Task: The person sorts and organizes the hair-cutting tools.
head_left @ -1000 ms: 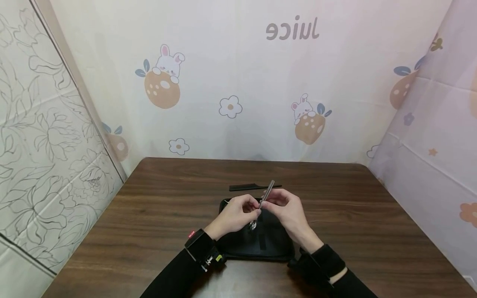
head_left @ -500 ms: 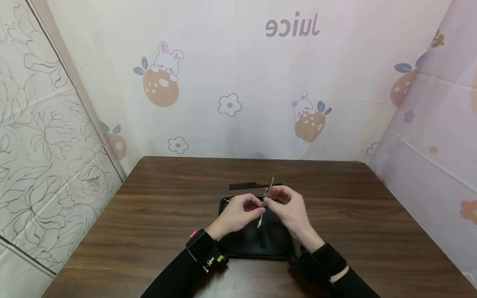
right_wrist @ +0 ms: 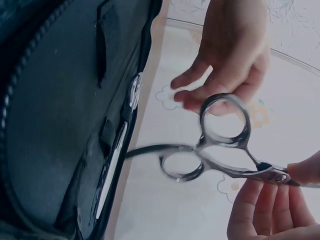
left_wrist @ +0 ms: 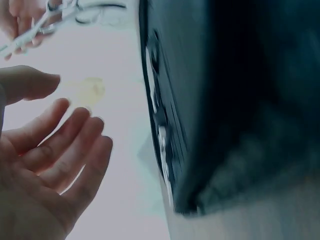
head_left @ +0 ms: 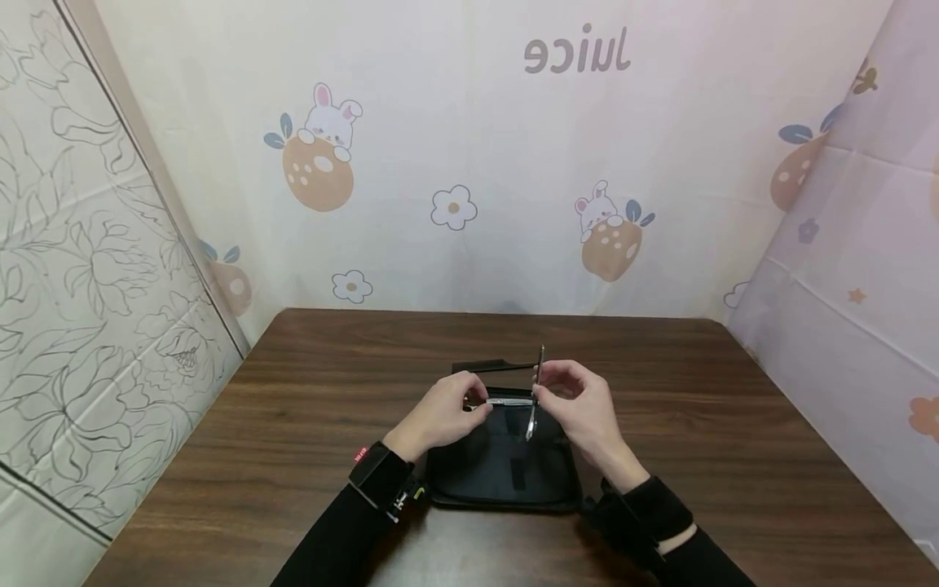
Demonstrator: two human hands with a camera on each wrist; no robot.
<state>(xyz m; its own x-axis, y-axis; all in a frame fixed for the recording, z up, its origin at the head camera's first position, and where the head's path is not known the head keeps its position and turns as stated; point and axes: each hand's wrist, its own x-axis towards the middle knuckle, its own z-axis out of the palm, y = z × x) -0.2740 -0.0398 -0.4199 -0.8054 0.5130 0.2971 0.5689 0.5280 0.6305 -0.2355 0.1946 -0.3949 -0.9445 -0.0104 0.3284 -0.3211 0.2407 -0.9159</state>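
Observation:
My right hand (head_left: 583, 408) pinches a pair of silver hairdressing scissors (right_wrist: 267, 172) by the blades near the pivot, between thumb and fingertips. Their two finger rings and curved finger rest point down and toward the case in the right wrist view. My left hand (left_wrist: 55, 155) has thumb and fingers apart with nothing between them, to the left of the scissors. Both hands are over the far part of an open black zip case (head_left: 477, 473). Inside it, along the far edge, lies another slim silver tool (head_left: 509, 401), partly under a strap.
A black tail comb (head_left: 477, 366) lies on the wooden table (head_left: 330, 383) behind the case, its tail partly hidden by the right hand. Beyond the table hangs a printed curtain (head_left: 455, 122); more patterned cloth closes off both sides.
My left hand has let go of the scissors and drawn back to the left. The right hand has moved slightly right with the scissors, now more upright, uncovering the silver tool in the case.

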